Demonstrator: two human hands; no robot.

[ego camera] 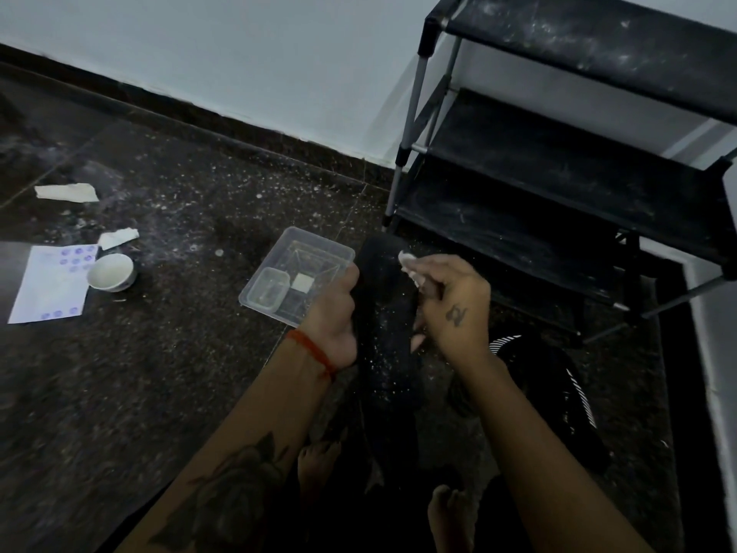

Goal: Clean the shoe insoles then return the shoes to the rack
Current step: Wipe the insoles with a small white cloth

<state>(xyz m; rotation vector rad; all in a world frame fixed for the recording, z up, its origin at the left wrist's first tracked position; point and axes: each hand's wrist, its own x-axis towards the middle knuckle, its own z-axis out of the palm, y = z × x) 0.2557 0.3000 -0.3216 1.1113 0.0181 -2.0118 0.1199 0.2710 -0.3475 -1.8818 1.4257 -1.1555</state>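
Looking down at a dark speckled floor dusted with white powder, running up to a pale wall. Off to the right stands a black shoe rack with grey poles, its shelves streaked with the same white dust. Just below it on the floor lies a black shoe with white stripes on the side.

Next down in size, a clear plastic tray sits on the floor in the middle, holding a smaller clear tub and a little white square. Over on the left there's a sheet of paper with purple dots, a white bowl right at its edge, and two torn white scraps further back.

The black insole is up off the floor, front and centre, speckled with white bits. The left hand grips it along its left edge, fingers wrapped round it, red thread on the wrist. The right hand is at the insole's right edge, its fingers pinching a small white wipe near the top of the insole.
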